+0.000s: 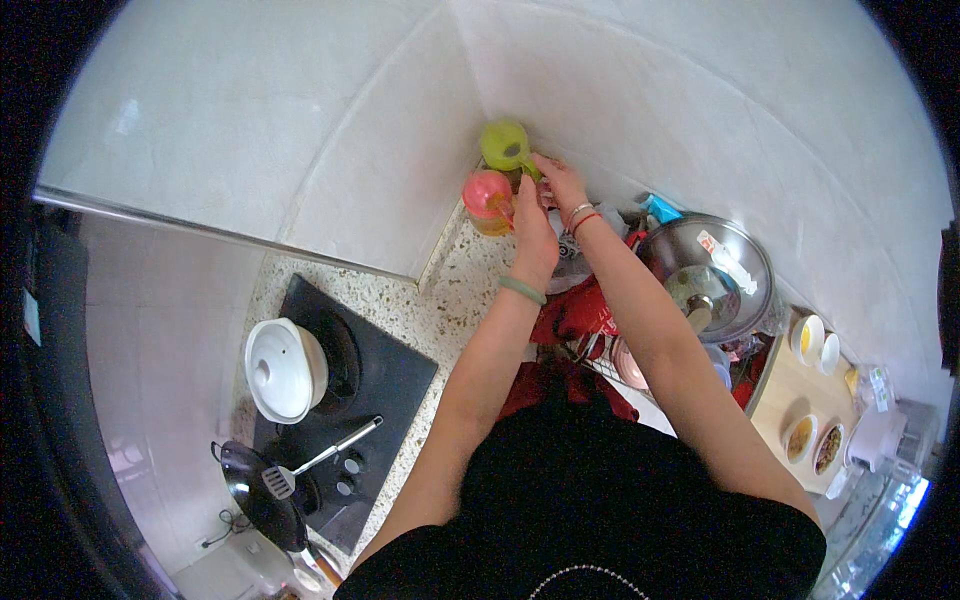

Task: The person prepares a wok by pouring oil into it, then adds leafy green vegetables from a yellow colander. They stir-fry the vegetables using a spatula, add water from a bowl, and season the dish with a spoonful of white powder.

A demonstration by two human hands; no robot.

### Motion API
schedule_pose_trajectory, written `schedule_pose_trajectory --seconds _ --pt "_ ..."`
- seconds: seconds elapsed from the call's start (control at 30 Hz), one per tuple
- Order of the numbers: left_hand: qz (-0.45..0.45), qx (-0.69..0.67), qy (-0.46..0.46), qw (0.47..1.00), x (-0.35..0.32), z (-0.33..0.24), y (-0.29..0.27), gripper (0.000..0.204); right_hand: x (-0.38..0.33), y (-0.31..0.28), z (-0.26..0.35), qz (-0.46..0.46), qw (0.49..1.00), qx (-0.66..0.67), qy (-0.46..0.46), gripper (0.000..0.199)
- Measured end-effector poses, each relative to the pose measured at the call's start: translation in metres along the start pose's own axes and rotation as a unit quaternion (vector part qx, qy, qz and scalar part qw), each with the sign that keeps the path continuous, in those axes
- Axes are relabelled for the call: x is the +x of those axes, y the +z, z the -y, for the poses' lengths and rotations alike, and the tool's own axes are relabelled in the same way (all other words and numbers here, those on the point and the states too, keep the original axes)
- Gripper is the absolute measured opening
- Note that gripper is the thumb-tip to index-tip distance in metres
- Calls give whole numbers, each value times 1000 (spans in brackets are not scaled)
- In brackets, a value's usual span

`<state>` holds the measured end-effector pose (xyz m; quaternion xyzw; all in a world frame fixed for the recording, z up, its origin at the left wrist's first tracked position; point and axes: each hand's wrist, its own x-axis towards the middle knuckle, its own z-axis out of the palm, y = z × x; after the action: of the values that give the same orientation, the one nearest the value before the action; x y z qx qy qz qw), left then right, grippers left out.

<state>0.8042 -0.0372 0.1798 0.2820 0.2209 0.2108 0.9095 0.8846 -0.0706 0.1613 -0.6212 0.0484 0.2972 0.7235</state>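
Note:
In the far corner of the speckled counter (480, 262), my left hand (535, 238) and my right hand (562, 186) are close together. Both look closed around something small between them, which my fingers mostly hide. Just beyond, against the tiled wall, is a yellow-green round plastic vessel (503, 140) with a handle; my right fingertips are beside that handle. A red-pink see-through round vessel (487, 190) with a handle sits left of my left hand, above a yellowish container (491, 226). A clear plastic bag (572, 262) lies under my wrists.
Left, a black cooktop (385, 385) carries a white lidded pot (282, 370), a dark wok (262, 505) and a slotted spatula (320, 460). Right are a big steel pan with a glass lid (735, 260), red bags (575, 315) and a wooden board (775, 400) holding small bowls.

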Motion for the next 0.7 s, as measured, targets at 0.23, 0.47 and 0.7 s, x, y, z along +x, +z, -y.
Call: schedule_pose_trajectory --seconds 0.23,0.47,0.7 --pt "8 24 15 1000 6 1 -3 39 29 -3 -11 67 987 -140 -34 44" --pt "-2 51 8 999 7 8 -8 42 28 -6 -9 112 976 -171 -76 42" --pt "-20 69 -13 997 3 1 -11 41 24 -4 -8 101 975 -188 -65 43"
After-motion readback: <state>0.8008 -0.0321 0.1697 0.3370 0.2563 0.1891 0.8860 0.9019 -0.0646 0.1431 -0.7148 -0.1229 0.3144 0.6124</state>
